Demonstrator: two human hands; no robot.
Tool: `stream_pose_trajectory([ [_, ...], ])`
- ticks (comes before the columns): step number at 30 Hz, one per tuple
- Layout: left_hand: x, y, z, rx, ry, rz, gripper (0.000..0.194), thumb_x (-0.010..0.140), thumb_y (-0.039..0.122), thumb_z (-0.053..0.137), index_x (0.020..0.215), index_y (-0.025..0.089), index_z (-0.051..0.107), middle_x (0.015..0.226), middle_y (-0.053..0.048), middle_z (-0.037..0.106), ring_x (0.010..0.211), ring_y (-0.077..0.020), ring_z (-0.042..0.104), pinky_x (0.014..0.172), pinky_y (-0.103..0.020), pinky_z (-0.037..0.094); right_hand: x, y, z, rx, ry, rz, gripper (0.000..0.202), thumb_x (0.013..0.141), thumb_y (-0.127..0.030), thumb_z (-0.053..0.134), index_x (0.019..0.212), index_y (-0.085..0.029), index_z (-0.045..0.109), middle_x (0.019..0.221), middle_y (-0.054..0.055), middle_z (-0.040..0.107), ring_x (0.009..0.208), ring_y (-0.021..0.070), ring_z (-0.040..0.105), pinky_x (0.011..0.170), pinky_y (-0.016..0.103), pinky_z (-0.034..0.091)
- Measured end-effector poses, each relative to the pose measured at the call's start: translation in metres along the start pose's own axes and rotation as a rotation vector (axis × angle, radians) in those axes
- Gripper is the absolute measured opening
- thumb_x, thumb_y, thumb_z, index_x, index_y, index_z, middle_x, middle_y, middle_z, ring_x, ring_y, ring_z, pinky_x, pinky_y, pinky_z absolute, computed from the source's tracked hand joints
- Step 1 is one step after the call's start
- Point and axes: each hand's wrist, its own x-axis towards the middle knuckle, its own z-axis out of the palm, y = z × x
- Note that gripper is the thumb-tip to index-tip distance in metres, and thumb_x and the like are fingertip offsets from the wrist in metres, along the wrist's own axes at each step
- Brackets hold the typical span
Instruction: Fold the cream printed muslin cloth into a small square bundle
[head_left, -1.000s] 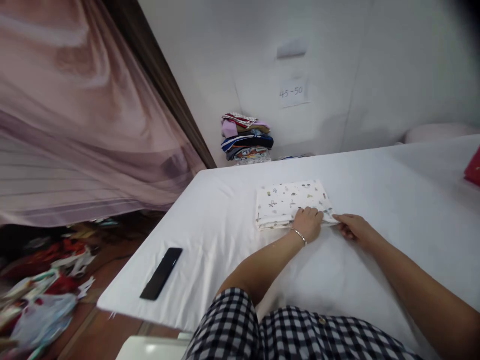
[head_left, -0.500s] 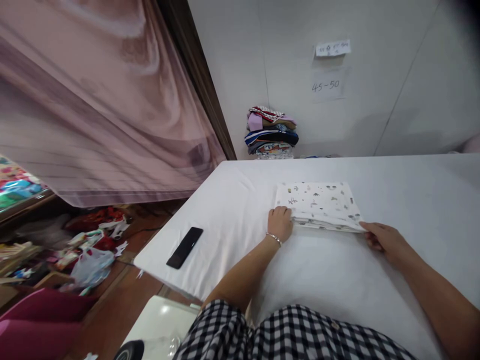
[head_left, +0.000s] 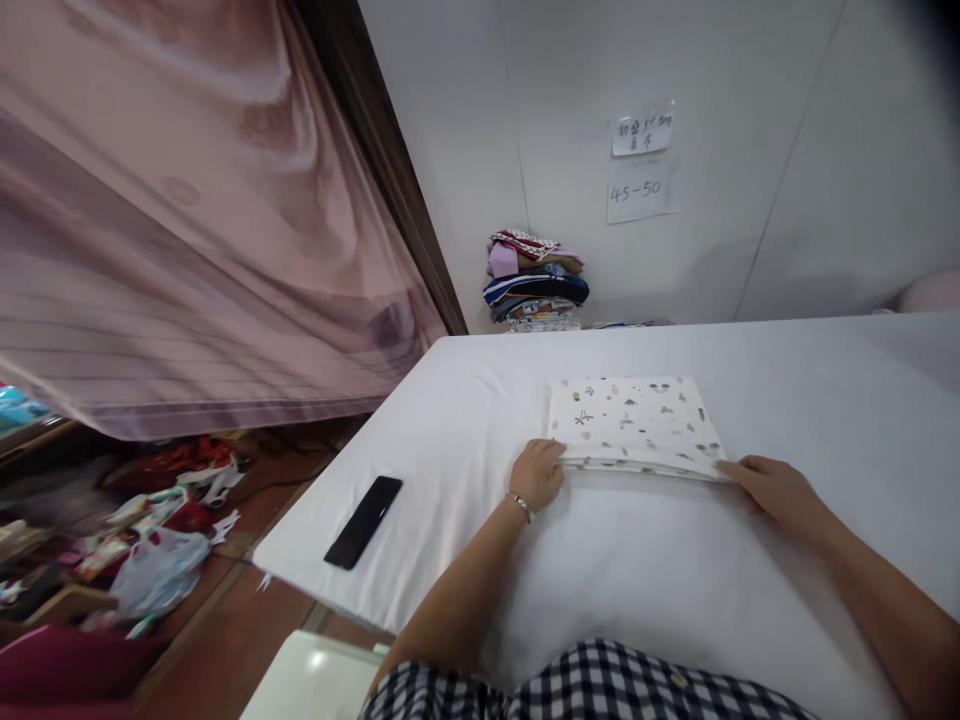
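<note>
A white cloth (head_left: 630, 415) with small grey and olive prints lies folded into a rectangle on the white-covered table (head_left: 637, 570). Its near edge shows several stacked layers. My left hand (head_left: 538, 474), with a bracelet at the wrist, grips the near left corner, fingers closed over it. At the near right corner my right hand (head_left: 769, 488) pinches the cloth between thumb and fingers. The edge between both hands looks stretched straight.
A black phone (head_left: 364, 522) lies on the table's left part. Beyond the far edge rises a stack of folded fabrics (head_left: 536, 283) by the wall. A pink curtain (head_left: 225, 250) hangs at left, above a cluttered floor with a plastic bag (head_left: 161, 570). A pale box-like surface (head_left: 307, 680) stands below the table's near left edge.
My left hand has shifted slightly left to the cloth's near corner, and the near edge is straighter. My right hand keeps its pinch. The view has tilted a little.
</note>
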Motion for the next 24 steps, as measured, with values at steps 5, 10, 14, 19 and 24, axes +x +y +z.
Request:
stream_pose_trajectory([
  [5,0.031,0.015,-0.011,-0.045,0.119,-0.119,0.024,0.086,0.028,0.049,0.103,0.024,0.065,0.111,-0.004,0.065,0.109,-0.0172,0.054,0.098,-0.036,0.044,-0.013,-0.052,0.0,-0.3,0.231,-0.288,0.044,0.083,-0.049,0.041,0.114,-0.021,0.055,0.122,0.012,0.058,0.102,0.0309,0.057,0.078,0.042,0.047],
  [10,0.069,0.029,0.005,0.127,-0.094,-0.069,0.048,0.088,0.046,0.042,0.132,0.026,0.046,0.147,-0.004,0.035,0.138,-0.0218,0.024,0.112,-0.046,0.021,0.013,-0.09,0.029,-0.389,0.106,-0.606,0.051,0.088,-0.049,0.034,0.13,-0.022,0.045,0.145,0.007,0.036,0.134,0.0279,0.029,0.107,0.043,0.028],
  [14,0.066,0.021,0.027,0.189,-0.358,-0.184,0.063,0.086,0.061,0.033,0.14,0.029,0.032,0.154,-0.002,0.016,0.141,-0.0231,0.008,0.112,-0.051,0.014,0.037,-0.072,0.046,-0.592,0.041,-0.519,0.051,0.086,-0.051,0.036,0.124,-0.019,0.05,0.144,0.01,0.037,0.135,0.0306,0.026,0.109,0.051,0.019],
  [19,0.058,0.012,0.029,0.122,-0.389,-0.214,0.064,0.085,0.063,0.032,0.141,0.031,0.03,0.155,0.0,0.01,0.142,-0.0216,0.003,0.112,-0.053,0.01,0.042,-0.052,0.053,-0.622,0.055,-0.506,0.052,0.086,-0.053,0.035,0.125,-0.021,0.049,0.147,0.009,0.033,0.137,0.0292,0.023,0.111,0.049,0.016],
  [24,0.085,0.011,0.014,0.014,-0.407,-0.303,0.064,0.081,0.062,0.042,0.137,0.031,0.037,0.153,-0.001,0.021,0.141,-0.0234,0.013,0.112,-0.051,0.016,0.05,-0.074,0.046,-0.571,0.005,-0.446,0.056,0.087,-0.057,0.031,0.131,-0.026,0.044,0.149,0.007,0.031,0.138,0.0287,0.021,0.111,0.047,0.018],
])
